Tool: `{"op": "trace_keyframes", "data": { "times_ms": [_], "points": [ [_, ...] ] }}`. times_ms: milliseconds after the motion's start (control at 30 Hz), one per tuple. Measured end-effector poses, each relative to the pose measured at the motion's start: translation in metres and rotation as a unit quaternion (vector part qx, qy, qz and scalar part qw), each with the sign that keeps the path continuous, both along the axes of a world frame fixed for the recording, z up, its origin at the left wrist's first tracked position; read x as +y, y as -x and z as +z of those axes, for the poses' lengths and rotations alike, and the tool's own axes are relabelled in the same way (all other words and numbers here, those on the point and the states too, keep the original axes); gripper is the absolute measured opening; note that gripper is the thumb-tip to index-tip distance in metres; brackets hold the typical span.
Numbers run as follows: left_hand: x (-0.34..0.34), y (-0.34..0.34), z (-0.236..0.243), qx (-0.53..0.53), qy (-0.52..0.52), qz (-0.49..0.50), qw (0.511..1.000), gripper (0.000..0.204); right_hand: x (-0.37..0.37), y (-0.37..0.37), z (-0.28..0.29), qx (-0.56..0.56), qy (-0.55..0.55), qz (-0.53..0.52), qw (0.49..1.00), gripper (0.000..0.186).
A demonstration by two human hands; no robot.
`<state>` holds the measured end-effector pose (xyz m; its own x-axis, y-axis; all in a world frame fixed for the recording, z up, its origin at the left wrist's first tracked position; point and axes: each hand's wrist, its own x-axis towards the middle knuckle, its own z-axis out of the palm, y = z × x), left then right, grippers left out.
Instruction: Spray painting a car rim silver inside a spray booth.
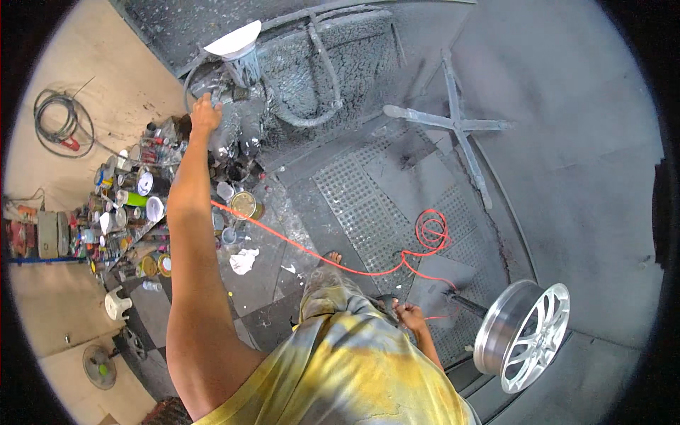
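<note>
My left arm stretches far forward. My left hand (205, 113) is open, its thumb apart from the fingers, close to a paint-crusted grey stand. Just beyond it, a white-rimmed funnel-like piece (235, 40) sits on a grey-smeared clear cup (244, 67). Whether my fingertips touch anything there cannot be made out. Low beside my body, my right hand (409, 316) has its fingers curled, next to a small dark object (387, 302); what it grips is mostly hidden. To its right, a silver alloy wheel (536, 338) is mounted on a dark shaft.
An orange hose (304, 249) crosses the floor and coils near the perforated mats (361, 191). Paint cans and bottles (131, 198) crowd the left side. A grey cross-shaped stand (457, 124) is at the far right. A white rag (244, 261) lies on the floor.
</note>
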<state>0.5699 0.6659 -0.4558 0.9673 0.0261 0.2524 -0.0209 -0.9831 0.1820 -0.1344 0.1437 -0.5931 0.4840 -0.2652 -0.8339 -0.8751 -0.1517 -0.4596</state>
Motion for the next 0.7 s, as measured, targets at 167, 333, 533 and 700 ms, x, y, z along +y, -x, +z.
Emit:
{"op": "trace_keyframes", "data": {
  "times_ms": [167,333,533,700],
  "points": [
    [-0.011,0.011,0.003,-0.05,0.081,-0.15,0.984,0.046,0.027,-0.037,0.027,-0.079,0.085,0.096,0.989,0.029],
    [-0.039,0.069,0.024,0.007,0.243,-0.181,0.953,0.04,0.019,-0.09,0.044,-0.148,0.111,0.135,0.973,0.034],
    [-0.176,0.186,0.075,0.044,0.407,-0.22,0.885,0.028,0.067,-0.214,0.187,-0.425,0.172,0.128,0.88,0.026],
    [-0.316,0.289,0.1,0.21,0.503,-0.319,0.776,0.032,0.066,-0.257,0.265,-0.547,0.186,0.013,0.816,0.047]
  ]
}}
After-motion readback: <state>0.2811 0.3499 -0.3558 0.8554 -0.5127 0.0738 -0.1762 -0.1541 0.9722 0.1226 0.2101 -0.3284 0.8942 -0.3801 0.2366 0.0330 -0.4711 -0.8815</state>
